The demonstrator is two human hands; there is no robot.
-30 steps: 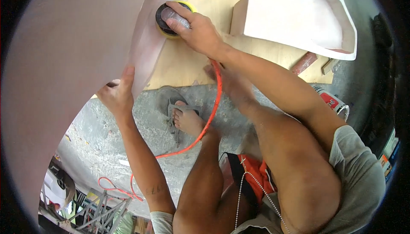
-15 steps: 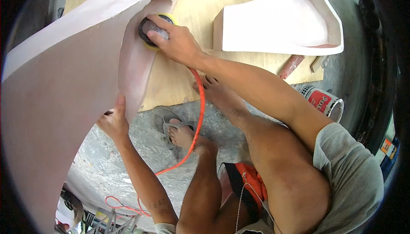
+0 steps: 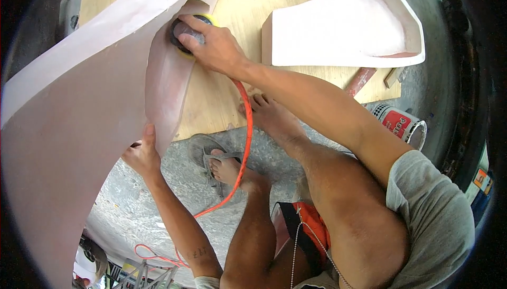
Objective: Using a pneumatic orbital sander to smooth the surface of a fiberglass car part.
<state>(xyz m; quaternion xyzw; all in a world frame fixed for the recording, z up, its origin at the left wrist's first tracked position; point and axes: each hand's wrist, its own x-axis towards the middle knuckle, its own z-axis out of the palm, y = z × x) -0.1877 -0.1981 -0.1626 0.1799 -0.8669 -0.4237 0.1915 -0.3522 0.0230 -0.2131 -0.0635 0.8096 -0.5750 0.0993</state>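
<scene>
A large curved panel [image 3: 79, 125], pale pinkish grey with a whiter upper band, fills the left side. My right hand [image 3: 216, 49] is closed round the top of a round air sander [image 3: 178, 36], dark with a yellow rim. The sander's face lies against the panel's recessed pink strip near its upper end; the contact itself is hidden. An orange hose [image 3: 248, 125] runs down from under my right wrist. My left hand [image 3: 143, 152] grips the panel's lower edge, thumb on the near face, the other fingers mostly hidden behind it.
A white moulded part [image 3: 327, 35] with a hollow lies on the plywood board [image 3: 222, 109]. By the board's right edge are a reddish tube [image 3: 360, 82], a wood block [image 3: 393, 77] and a tin can [image 3: 400, 122]. My feet are close by, one beside a sandal [image 3: 203, 149].
The sander and my right hand have shifted slightly up and left. My left hand sits a little lower in the picture, still on the panel's edge.
</scene>
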